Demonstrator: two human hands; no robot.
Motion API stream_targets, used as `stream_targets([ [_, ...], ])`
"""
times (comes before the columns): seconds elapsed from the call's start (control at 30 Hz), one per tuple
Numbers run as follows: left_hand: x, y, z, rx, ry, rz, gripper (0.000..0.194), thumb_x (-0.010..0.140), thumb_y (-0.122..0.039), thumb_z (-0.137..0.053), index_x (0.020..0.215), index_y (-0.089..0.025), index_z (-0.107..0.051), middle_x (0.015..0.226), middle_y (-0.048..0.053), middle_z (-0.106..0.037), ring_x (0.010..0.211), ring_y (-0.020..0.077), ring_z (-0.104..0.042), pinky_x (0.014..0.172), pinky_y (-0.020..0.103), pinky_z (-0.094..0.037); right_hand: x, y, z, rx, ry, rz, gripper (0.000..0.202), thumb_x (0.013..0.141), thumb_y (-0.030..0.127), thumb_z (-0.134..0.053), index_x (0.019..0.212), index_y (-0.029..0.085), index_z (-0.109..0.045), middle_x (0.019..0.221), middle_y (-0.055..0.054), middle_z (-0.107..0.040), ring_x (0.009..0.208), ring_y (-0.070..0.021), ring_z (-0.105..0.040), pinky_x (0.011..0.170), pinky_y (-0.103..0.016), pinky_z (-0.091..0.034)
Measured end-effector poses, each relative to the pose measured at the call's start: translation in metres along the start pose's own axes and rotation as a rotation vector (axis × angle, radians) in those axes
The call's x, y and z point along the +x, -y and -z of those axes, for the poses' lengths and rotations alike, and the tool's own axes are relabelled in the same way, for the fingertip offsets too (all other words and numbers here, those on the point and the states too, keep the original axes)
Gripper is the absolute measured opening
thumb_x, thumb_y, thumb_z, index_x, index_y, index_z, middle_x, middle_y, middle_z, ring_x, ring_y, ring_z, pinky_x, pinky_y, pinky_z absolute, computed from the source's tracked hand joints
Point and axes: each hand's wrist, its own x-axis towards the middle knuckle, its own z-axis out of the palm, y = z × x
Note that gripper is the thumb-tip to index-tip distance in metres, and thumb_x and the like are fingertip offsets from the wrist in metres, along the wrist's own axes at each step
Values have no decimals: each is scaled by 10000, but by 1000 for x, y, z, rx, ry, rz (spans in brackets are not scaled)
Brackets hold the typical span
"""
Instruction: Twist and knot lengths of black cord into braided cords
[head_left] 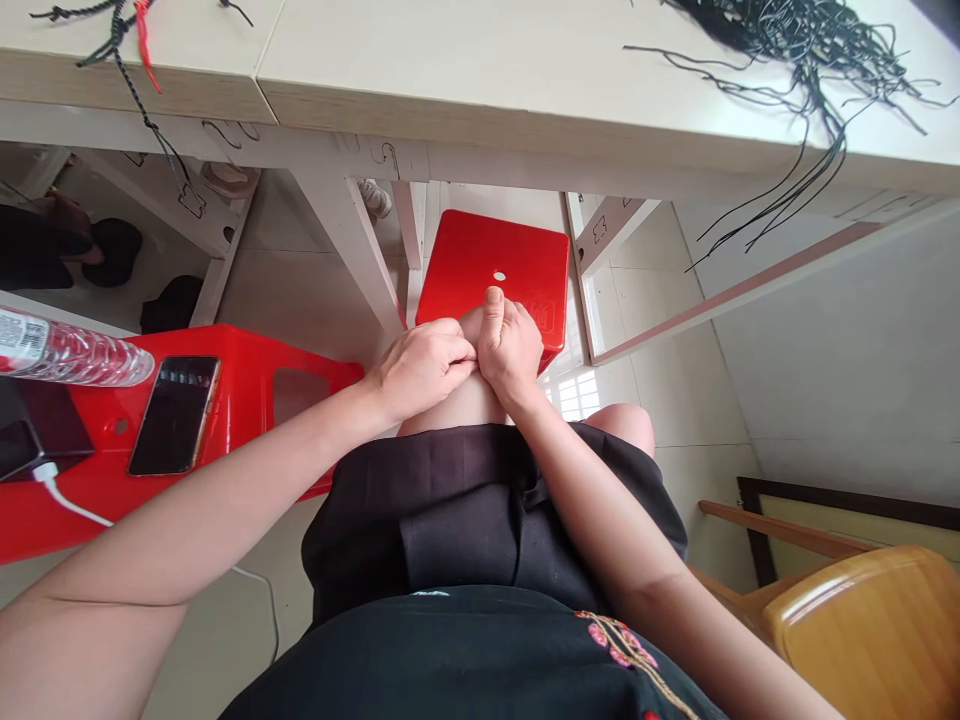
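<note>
Resting on the bare leg [471, 405] nr the knee, both hands meet, L hand [421, 368] just beside R hand [514, 345]. L fingers bent & drawn together, tips right up agst the base of R hand; can't tell if anything thin is pinched btwn them. R hand: thumb sticks up, other fingers curl over & away, tips hidden, so can't tell if they meet or grip smth. The leg is under both hands, in front of the black shorts [465, 500], w/ a red stool [491, 245] beyond it, partly under the counter [450, 75].

On the counter, far R: tangled black cords [795, 40], w/ several loose ends hanging over the front edge. Far L: a braided black cord [118, 40] w/ a red strand [142, 40] next to it, the cord's lower end also hanging over the edge. Both well apart from the hands.

L side, by the L forearm: 2nd red seat [251, 390] carrying a phone [174, 415] (dark screen), a clear bottle [90, 355] w/ label & a dark box [37, 425]; white cable [274, 620] plugged in at the box, runs behind the arm, then down twd the tiled floor [645, 300]. Lower R: wooden chair [870, 630], near the R forearm. Dark top [450, 660] has pink flower embroidery.
</note>
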Motion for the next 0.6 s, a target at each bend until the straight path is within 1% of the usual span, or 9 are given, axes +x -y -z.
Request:
stream_targets([
  [0.07,1,-2,-2,124,-8,-38,248,800,-171,-502,572,-180,-602,638,26,-478,661,169,-492,575,294,-357,0,0,0,12,-2,-1,586,984,477,-153,801,185,-627,830,-65,-670,867,-205,-613,735,-328,-446],
  [0.13,2,-3,-4,159,-6,-28,215,788,-169,-501,588,-179,-582,660,30,-491,679,176,-497,572,296,-351,0,0,-2,50,-16,-3,561,983,470,-192,777,182,-627,814,-63,-671,859,-207,-615,742,-338,-458],
  [0.27,1,-4,-8,-37,16,67,140,768,-180,-503,648,-171,-573,700,8,-508,650,137,-499,620,273,-402,3,-5,-4,241,-46,-10,563,966,507,-227,774,185,-647,809,-64,-678,888,-215,-634,810,-381,-478],
  [0.33,-1,-5,-10,-149,-3,95,121,765,-188,-508,666,-167,-575,715,0,-518,655,122,-507,643,261,-419,3,-9,2,428,-28,-35,577,965,512,-209,836,186,-667,901,-66,-701,967,-209,-642,881,-393,-478],
  [0.4,-5,-7,-10,-244,-34,118,116,768,-200,-515,677,-167,-579,729,-2,-529,662,112,-512,645,247,-424,-3,-15,13,619,-23,-51,517,961,496,-261,911,184,-670,1007,-68,-704,1039,-192,-634,936,-371,-476],
  [0.43,-7,-8,-9,-286,-45,130,114,769,-209,-521,684,-168,-584,734,-3,-534,663,109,-513,639,239,-425,-9,-18,20,693,-21,-36,449,951,479,-327,950,183,-665,1048,-69,-699,1058,-183,-630,950,-354,-478],
  [0.5,-10,-12,-5,-346,-52,153,113,770,-232,-535,698,-169,-594,743,-2,-546,666,106,-515,625,230,-424,-23,-22,35,773,3,70,293,888,416,-512,1028,192,-639,1091,-71,-682,1060,-175,-627,948,-330,-492],
  [0.57,-13,-16,-1,-381,-43,177,129,771,-260,-548,693,-168,-594,740,-2,-557,660,105,-511,611,226,-419,-39,-23,47,802,107,186,327,815,354,-629,1103,204,-600,1092,-69,-669,1001,-168,-643,899,-316,-520],
  [0.6,-15,-18,2,-394,-40,193,145,774,-274,-551,684,-167,-589,732,-3,-559,651,103,-505,603,224,-416,-46,-23,51,802,163,213,354,793,334,-652,1117,207,-588,1058,-64,-672,947,-161,-652,854,-307,-536],
])
